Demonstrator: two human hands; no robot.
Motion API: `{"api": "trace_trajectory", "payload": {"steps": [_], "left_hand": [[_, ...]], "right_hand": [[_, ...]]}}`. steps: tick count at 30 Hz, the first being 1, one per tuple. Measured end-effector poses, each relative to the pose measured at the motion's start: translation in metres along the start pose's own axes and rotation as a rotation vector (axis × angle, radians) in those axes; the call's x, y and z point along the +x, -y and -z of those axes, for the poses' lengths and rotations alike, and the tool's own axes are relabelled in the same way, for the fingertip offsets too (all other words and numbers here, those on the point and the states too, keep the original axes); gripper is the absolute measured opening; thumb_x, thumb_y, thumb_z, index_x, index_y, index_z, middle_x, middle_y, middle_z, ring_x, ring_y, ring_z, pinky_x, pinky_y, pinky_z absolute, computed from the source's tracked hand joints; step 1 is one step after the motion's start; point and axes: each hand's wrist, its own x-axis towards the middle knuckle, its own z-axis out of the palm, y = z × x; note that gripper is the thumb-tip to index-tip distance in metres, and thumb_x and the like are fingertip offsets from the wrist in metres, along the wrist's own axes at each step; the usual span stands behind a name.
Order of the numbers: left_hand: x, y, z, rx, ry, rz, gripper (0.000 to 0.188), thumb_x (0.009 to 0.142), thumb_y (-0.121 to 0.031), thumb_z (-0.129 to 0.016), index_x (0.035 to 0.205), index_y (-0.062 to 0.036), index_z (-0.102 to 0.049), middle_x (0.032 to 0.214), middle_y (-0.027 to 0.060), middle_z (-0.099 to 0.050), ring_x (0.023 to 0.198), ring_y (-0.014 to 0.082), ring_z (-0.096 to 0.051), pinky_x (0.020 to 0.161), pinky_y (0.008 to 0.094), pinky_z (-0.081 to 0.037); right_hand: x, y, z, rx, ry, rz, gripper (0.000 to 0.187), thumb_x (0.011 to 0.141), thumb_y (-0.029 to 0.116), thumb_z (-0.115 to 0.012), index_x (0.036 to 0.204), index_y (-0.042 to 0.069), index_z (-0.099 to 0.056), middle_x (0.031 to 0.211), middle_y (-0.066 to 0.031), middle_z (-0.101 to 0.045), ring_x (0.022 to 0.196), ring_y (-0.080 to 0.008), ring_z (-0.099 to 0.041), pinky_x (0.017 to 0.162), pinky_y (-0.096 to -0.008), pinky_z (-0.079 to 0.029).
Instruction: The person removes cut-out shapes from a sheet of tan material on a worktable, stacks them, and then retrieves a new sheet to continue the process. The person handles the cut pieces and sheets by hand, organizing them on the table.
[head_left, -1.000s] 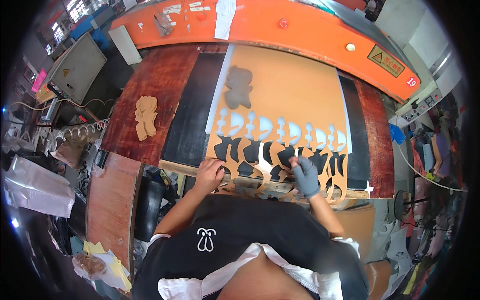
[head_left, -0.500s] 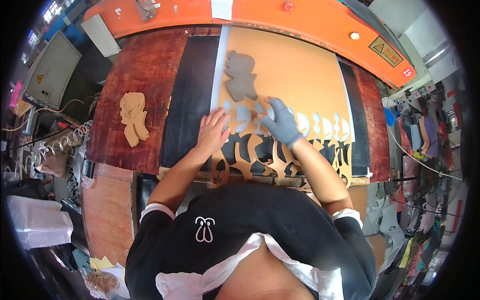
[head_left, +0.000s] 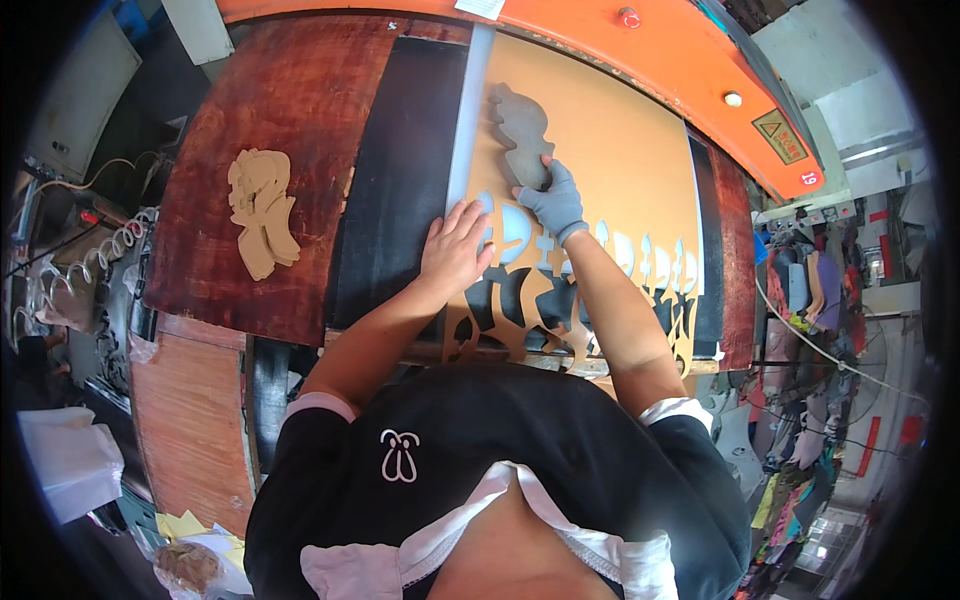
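A tan sheet (head_left: 600,130) lies over a white sheet on the black board, with a row of cut-out gaps along its near part. On it rests a grey, figure-shaped cutting die (head_left: 520,130), toward the sheet's left side. My right hand (head_left: 555,203), in a grey glove with bare fingertips, grips the die's near end between thumb and fingers. My left hand (head_left: 458,250) is bare and lies flat, fingers stretched out, at the left edge of the sheet beside the cut-outs. Strips of tan waste (head_left: 530,300) hang together at the near edge.
A small stack of tan cut pieces (head_left: 265,215) lies on the red-brown board (head_left: 310,110) at left. An orange machine beam (head_left: 660,60) with a red button (head_left: 628,18) spans the far side. Coloured scraps (head_left: 800,430) are heaped at the far right.
My right hand has moved from the cut-out row up to the die's near end and taken hold of it. My left hand remains at the sheet's left edge. The view has shifted.
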Motion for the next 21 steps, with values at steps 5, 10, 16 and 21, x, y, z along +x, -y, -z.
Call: {"api": "trace_trajectory", "payload": {"steps": [5, 10, 16, 21], "left_hand": [[0.001, 0.0, 0.001, -0.008, 0.007, 0.002, 0.045, 0.077, -0.027, -0.064, 0.116, -0.0066, -0.054, 0.131, 0.0102, -0.047, 0.124, 0.0283, -0.04, 0.092, 0.0419, -0.039], [0.002, 0.0, 0.001, -0.017, 0.043, 0.005, 0.045, 0.078, -0.03, -0.063, 0.115, -0.0061, -0.055, 0.132, 0.01, -0.045, 0.125, 0.0281, -0.039, 0.092, 0.0462, -0.038], [0.001, 0.001, -0.001, -0.022, 0.052, 0.005, 0.046, 0.077, -0.03, -0.063, 0.116, -0.0056, -0.055, 0.133, 0.0104, -0.044, 0.125, 0.0285, -0.038, 0.092, 0.0483, -0.038], [0.001, 0.002, -0.002, -0.058, 0.058, 0.025, 0.046, 0.078, -0.03, -0.062, 0.117, -0.0065, -0.054, 0.134, 0.0096, -0.044, 0.125, 0.0287, -0.038, 0.093, 0.0488, -0.037]], "right_hand": [[0.006, -0.012, -0.006, 0.178, -0.005, -0.036, 0.081, 0.062, 0.024, -0.081, 0.129, -0.002, -0.043, 0.112, -0.0143, -0.055, 0.093, -0.0186, -0.058, 0.078, -0.0276, -0.048], [-0.006, 0.01, -0.022, -0.294, -0.14, 0.106, 0.08, 0.06, 0.032, -0.079, 0.126, 0.0, -0.047, 0.109, -0.0185, -0.054, 0.095, -0.0275, -0.057, 0.083, -0.0337, -0.048], [-0.013, 0.021, -0.026, -0.308, -0.187, 0.133, 0.079, 0.058, 0.037, -0.079, 0.122, 0.0, -0.05, 0.108, -0.0199, -0.053, 0.098, -0.0345, -0.053, 0.085, -0.0383, -0.045], [-0.012, 0.024, -0.018, -0.254, -0.101, 0.115, 0.076, 0.064, 0.037, -0.077, 0.123, -0.001, -0.048, 0.108, -0.0178, -0.053, 0.096, -0.0289, -0.055, 0.084, -0.0347, -0.045]]}}
